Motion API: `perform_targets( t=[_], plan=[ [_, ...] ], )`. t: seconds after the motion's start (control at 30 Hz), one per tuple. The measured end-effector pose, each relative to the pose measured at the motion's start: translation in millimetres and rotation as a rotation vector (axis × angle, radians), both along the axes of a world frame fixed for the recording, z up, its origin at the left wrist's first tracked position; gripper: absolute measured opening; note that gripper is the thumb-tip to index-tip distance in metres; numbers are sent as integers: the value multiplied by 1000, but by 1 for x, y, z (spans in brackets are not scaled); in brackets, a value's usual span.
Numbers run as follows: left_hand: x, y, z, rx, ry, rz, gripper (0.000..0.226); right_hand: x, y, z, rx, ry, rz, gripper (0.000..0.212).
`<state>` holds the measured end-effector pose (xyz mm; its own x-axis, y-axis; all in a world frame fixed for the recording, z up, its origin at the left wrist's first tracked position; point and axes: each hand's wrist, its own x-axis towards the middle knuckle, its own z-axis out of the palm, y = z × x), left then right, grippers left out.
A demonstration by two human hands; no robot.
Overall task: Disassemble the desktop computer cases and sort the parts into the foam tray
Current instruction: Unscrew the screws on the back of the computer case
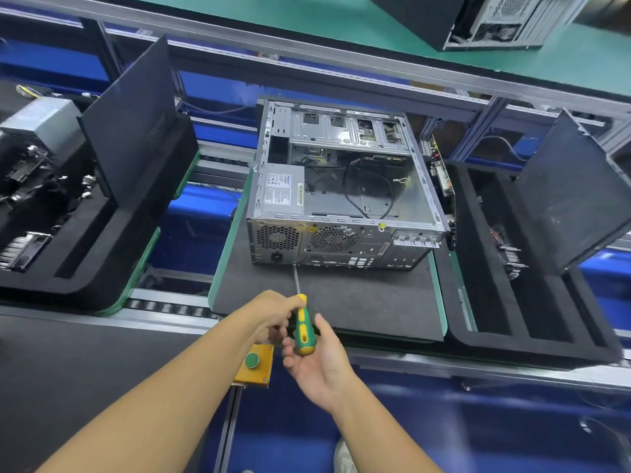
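- Silver steel desktop computer case (345, 186), side panel off, lies on a dark grey foam pad (358, 302). Its perforated rear panel faces the person.
- Long-shafted screwdriver with a green and yellow handle (302, 331) points at that rear panel. The tip meets the panel low down, below the fan grille of the grey boxed power supply (281, 189) in the case's near-left corner.
- Left hand (273, 314): fingers curled and pinching the upper end of the handle.
- Right hand (317, 363): palm up, fingers loosely cupped, not clenched. The handle's butt rests in it, thumb raised alongside.
- Step, as I read it: backing out a power-supply screw. The screw head is too small to make out.
- To do it well: line the shaft square to the panel and seat the tip fully. Push along the shaft with the right palm while the left fingers steer. A tilted long shaft would likely cam out and chew the head.
- Case is unclamped, so a hard push may slide it on the pad. Press in gently.
- Catch the loosened screw before it drops.
- Black foam tray left of the case (85, 261) and another to the right (495, 302) already hold parts.
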<state>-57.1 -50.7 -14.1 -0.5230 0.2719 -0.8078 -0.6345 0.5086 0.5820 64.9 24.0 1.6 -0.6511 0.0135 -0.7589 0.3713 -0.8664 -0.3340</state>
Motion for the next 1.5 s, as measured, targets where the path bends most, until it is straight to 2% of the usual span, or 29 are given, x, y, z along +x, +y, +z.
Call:
perform_targets(
  t=[0.1, 0.23, 0.33, 0.5, 0.57, 0.73, 0.9, 1.07, 1.17, 1.23, 1.3, 1.4, 1.5],
  plan=[
    [3, 0, -3, 5, 39, -26, 29, 2, 0, -2, -4, -20, -27, 39],
    [5, -2, -1, -76, 192, -113, 48, -2, -3, -6, 189, -12, -35, 19],
    [5, 1, 2, -85, 207, -83, 45, -3, -6, -8, 197, -10, -41, 29],
    [1, 2, 5, -13, 24, -13, 36, -5, 1, -1, -3, 3, -8, 47],
    [1, 0, 3, 11, 18, -19, 40, -5, 4, 1, 14, -20, 4, 44],
    [2, -5, -3, -139, 307, -166, 50, -7, -2, 0, 174, -34, -6, 26],
    [0, -2, -3, -59, 258, -84, 49, -8, -2, -3, 232, -16, -4, 20],
    [1, 2, -8, -1, 132, -45, 42, -1, -1, 2, -19, 0, 58, 42],
    [0, 2, -5, -26, 135, -116, 46, -3, -2, 4, 41, -7, 52, 28],
    [-2, -2, -3, -115, 233, -221, 50, -6, -3, 3, 165, -33, 55, 15],
    [-2, -4, 0, -149, 293, -289, 54, -7, -2, 2, 255, -54, 87, 17],
    [-2, -3, 1, -78, 252, -214, 50, -10, -2, 2, 276, -55, 106, 20],
    [0, -1, 1, -22, 171, -99, 42, -8, -1, 6, 129, -17, 99, 28]
  ],
)
